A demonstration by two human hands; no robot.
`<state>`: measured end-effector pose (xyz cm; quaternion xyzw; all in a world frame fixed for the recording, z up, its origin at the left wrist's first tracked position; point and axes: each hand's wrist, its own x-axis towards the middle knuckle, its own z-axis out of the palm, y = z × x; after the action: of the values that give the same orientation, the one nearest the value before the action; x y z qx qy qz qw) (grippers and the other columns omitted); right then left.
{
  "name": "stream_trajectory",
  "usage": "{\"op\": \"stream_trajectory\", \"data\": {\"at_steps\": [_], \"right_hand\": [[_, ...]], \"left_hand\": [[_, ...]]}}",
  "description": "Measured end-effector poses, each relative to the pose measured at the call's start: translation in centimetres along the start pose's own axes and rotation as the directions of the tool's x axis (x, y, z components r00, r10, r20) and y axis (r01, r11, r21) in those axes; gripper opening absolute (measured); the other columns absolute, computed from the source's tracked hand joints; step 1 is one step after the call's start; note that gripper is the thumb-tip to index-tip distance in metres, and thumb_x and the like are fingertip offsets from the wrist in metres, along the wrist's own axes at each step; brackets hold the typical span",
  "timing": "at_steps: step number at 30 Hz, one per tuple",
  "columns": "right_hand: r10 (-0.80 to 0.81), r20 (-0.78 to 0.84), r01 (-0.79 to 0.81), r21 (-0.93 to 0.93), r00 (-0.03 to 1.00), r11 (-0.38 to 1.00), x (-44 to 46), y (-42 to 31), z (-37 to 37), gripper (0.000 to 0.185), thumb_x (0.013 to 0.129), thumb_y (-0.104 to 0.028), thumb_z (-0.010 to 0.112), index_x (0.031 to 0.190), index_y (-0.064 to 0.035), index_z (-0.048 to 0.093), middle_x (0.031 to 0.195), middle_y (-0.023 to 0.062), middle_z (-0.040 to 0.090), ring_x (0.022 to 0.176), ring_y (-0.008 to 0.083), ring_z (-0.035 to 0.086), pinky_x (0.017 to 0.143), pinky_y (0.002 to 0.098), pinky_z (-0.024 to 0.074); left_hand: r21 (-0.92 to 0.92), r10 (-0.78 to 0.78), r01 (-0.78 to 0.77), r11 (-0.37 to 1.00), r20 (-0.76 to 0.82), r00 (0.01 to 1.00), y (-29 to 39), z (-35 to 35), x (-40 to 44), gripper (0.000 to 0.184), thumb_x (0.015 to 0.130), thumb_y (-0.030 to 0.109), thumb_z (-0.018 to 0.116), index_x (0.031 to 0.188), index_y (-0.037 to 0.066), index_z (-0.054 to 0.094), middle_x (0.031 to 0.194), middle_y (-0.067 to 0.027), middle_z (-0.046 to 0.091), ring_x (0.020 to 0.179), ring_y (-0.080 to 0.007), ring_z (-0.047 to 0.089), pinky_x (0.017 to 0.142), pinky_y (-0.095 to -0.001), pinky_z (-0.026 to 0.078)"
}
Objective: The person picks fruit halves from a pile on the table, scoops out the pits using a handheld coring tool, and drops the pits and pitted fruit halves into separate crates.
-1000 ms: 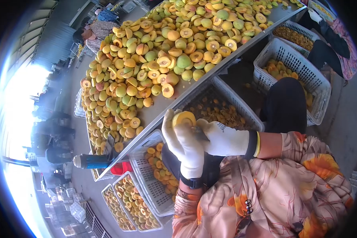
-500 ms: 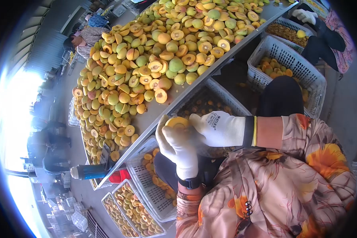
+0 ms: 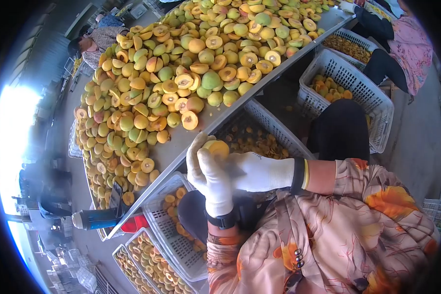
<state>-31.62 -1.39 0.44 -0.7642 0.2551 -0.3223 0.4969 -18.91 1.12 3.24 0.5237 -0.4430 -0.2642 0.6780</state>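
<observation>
Well, in the head view the left hand point(image 3: 210, 181), in a white glove with a black band point(image 3: 223, 220) at its wrist, is holding a yellow fruit piece point(image 3: 216, 148) up near the tips of its fingers. Those fingers are curling around the piece and pinching it. The right hand point(image 3: 259, 171), gloved too, is pressing in close beside it; its fingers are blurring into a dark patch between the two hands, so I cannot tell how they are closing or on what. The fruit piece is sitting just off the edge of the tabletop point(image 3: 179, 145), where a wide heap of fruit halves point(image 3: 147, 93) is lying, many showing orange cut faces. Below the hands, partly hidden, a crate point(image 3: 274, 122) is holding small brownish pieces. Farther right, another crate point(image 3: 375, 103) is carrying yellow fruit, and a co-worker in pink floral clothing point(image 3: 411, 49) is sitting beyond it. On the left, a third crate point(image 3: 181, 250) is standing near the knee, with more orange halves inside. A blue flask point(image 3: 95, 218) is lying by the tabletop's near corner, next to something red point(image 3: 134, 224).
</observation>
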Motion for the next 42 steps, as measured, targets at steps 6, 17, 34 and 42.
{"op": "stream_trajectory", "data": {"at_steps": [6, 17, 34, 42], "right_hand": [[0.402, 0.35, -0.489, 0.212, 0.846, 0.846, -0.3, -2.5, -2.2, 0.022, 0.088, -0.02, 0.066, 0.088, 0.0017, 0.062, 0.069, 0.0122, 0.063, 0.062, 0.0252, 0.065, 0.059, 0.0365, 0.0517], [0.419, 0.652, -0.739, 0.343, 0.632, 0.58, -0.9, -5.0, -5.7, 0.019, 0.089, -0.018, 0.066, 0.077, -0.0065, 0.057, 0.056, -0.0004, 0.048, 0.043, 0.0104, 0.046, 0.04, 0.0273, 0.0354], [0.157, 0.786, -0.795, 0.555, 0.597, 0.244, -4.0, -3.8, -7.8, 0.016, 0.091, -0.013, 0.062, 0.079, -0.0085, 0.052, 0.053, -0.0039, 0.037, 0.038, 0.0055, 0.032, 0.035, 0.0243, 0.0232], [-0.032, 0.766, -0.737, 0.628, 0.642, 0.248, -4.6, -2.9, -6.6, 0.018, 0.091, -0.01, 0.065, 0.078, -0.0048, 0.053, 0.052, -0.0021, 0.041, 0.036, 0.0072, 0.033, 0.035, 0.0256, 0.0258]], "left_hand": [[-0.236, -0.283, 0.297, 0.925, 0.095, 0.955, -1.0, -0.6, -0.2, 0.055, 0.104, 0.048, 0.056, 0.125, -0.002, 0.062, 0.103, -0.0169, 0.072, 0.083, -0.0222, 0.068, 0.077, -0.0349, 0.057], [-0.331, -0.22, 0.311, 0.891, 0.285, 0.933, 0.4, 0.4, -0.4, 0.055, 0.104, 0.049, 0.054, 0.113, -0.003, 0.065, 0.094, -0.0182, 0.071, 0.073, -0.0228, 0.066, 0.07, -0.0349, 0.056], [-0.361, -0.197, 0.358, 0.861, 0.413, 0.889, 2.4, 3.1, -1.5, 0.049, 0.102, 0.045, 0.055, 0.113, -0.002, 0.067, 0.097, -0.0164, 0.071, 0.08, -0.0214, 0.068, 0.075, -0.0346, 0.056], [-0.322, -0.337, 0.444, 0.836, 0.338, 0.879, 3.8, 2.9, -2.2, 0.05, 0.105, 0.044, 0.051, 0.116, -0.002, 0.067, 0.102, -0.0149, 0.073, 0.084, -0.0194, 0.069, 0.078, -0.0323, 0.056]]}}
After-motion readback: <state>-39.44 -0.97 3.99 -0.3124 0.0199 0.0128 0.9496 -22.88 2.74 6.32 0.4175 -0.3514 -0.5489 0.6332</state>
